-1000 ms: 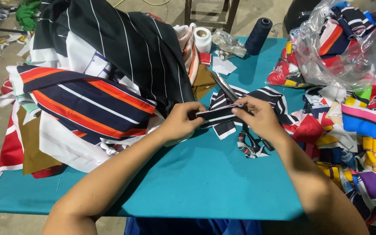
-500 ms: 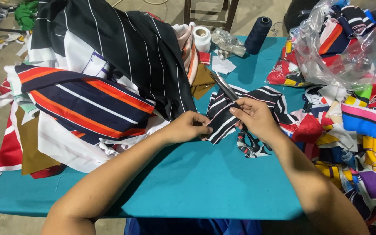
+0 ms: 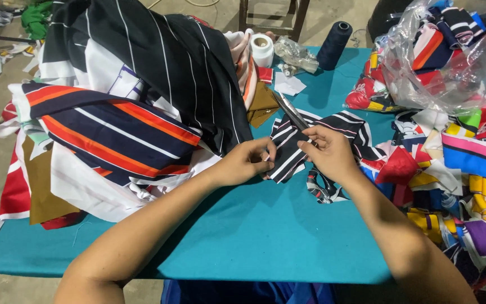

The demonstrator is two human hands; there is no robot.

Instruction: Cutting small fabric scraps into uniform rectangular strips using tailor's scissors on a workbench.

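**Striped fabric piece, black and white — held over teal table**

Striped fabric piece (image 3: 293,147): black with white stripes, small and folded, lying on the middle of the teal table (image 3: 243,236), its far end spreading toward the heap at the right. Held at both sides.

Left hand (image 3: 243,163): fingers curled closed, thumb and fingertips pinching the near-left edge of the striped piece.

Right hand (image 3: 333,152): fingers bent and closed on the top right of the same piece, pressing it down. Scissors (image 3: 291,111) point away from this hand, the blades showing just past the fingers; the dark handles appear to lie under the palm, though whether the hand grips them cannot be told.

Surroundings:
- Large fabric pile (image 3: 125,101), left: black cloth with thin white stripes on top, navy cloth with orange and white bands beneath, white, brown and red pieces under that.
- Multicoloured scrap heap (image 3: 468,169), right edge of the table: red, yellow, blue, purple pieces.
- Clear plastic bag (image 3: 445,56) of striped scraps, far right.
- Dark thread cone (image 3: 334,45), upright, far edge of the table.
- White tape roll (image 3: 262,49), beside the pile at the far edge.
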